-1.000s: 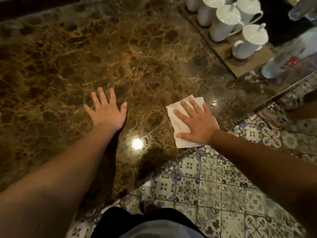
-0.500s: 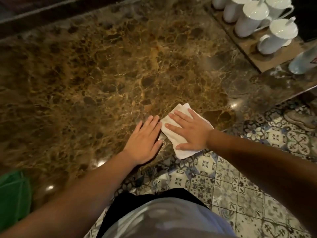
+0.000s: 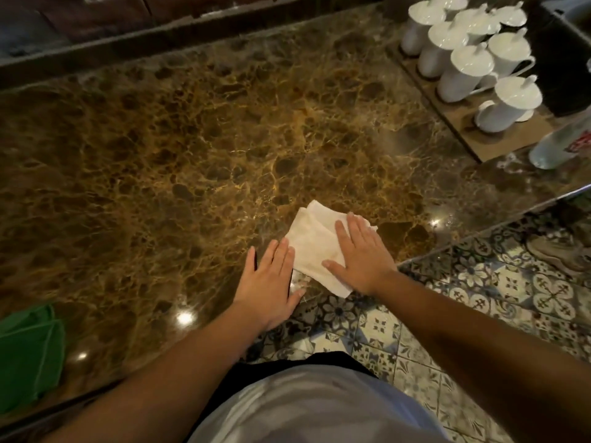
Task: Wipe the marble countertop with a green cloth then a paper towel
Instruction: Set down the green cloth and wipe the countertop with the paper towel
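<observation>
Paper towel (image 3: 315, 243) folded, long axis diagonal, far-left to near-right; your right hand (image 3: 363, 255) flat, fingers spread on it; left hand (image 3: 268, 282) flat beside. Green cloth (image 3: 27, 353) lies well apart.

Patterned blue-white floor tiles (image 3: 473, 318) below counter edge; dark wall ledge (image 3: 192, 33) behind; small ceiling-light reflections; dim, warm light.

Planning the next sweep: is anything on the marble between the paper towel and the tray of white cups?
No. In the head view, only bare marble countertop lies between the paper towel and the tray of white cups.
</observation>
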